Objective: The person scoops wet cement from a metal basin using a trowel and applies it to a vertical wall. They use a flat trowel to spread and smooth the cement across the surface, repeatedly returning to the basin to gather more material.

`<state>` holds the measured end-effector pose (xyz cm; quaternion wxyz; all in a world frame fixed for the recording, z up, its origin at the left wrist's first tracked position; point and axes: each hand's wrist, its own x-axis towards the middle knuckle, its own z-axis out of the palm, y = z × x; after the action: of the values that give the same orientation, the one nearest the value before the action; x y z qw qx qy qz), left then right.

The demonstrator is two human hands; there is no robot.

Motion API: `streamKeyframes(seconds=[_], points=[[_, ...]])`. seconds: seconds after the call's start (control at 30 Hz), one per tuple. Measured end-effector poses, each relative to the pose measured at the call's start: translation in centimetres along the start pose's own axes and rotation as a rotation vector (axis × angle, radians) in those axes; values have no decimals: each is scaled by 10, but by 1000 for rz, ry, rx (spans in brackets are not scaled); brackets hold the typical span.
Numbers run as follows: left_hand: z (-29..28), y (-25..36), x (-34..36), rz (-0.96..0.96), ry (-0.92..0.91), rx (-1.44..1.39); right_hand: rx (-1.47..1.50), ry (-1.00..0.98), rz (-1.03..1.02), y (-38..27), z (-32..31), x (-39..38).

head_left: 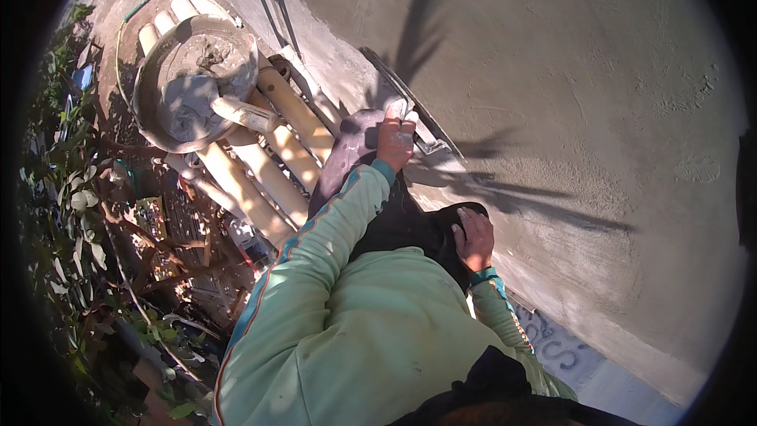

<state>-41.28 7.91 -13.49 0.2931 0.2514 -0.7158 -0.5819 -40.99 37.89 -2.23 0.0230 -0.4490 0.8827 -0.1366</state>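
My left hand (pixel 396 139) is raised against the grey plastered wall (pixel 583 63) and grips the handle of a long flat plastering trowel (pixel 430 136), whose blade lies against the wet surface. Its pale green sleeve runs down to the lower left. Lower and nearer, my right hand (pixel 475 238) rests flat on my dark-clad knee (pixel 410 225), fingers apart, holding nothing. A round metal pan of grey mortar (pixel 192 83) sits on bamboo poles (pixel 272 170) to the left, with a wooden-handled scoop (pixel 246 114) lying in it.
The bamboo poles form a platform beside the wall, high above the ground. Leafy branches (pixel 75 213) and debris lie below on the left. A hose (pixel 130 20) curls past the pan. Palm-leaf shadows fall across the plaster.
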Motion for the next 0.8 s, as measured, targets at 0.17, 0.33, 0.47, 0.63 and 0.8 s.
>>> streamKeyframes(seconds=[0.17, 0.33, 0.47, 0.63, 0.8], points=[[49, 23, 34, -214, 195, -172, 145, 97, 294, 38, 41, -58], [63, 52, 103, -284, 232, -370, 219, 13, 474, 42, 49, -43], [63, 48, 153, -286, 270, -344, 357, 12, 472, 48, 55, -42], [97, 40, 130, -209, 181, -294, 459, 29, 530, 47, 56, -41], [143, 51, 33, -298, 71, -399, 334, -39, 541, 49, 54, -31]])
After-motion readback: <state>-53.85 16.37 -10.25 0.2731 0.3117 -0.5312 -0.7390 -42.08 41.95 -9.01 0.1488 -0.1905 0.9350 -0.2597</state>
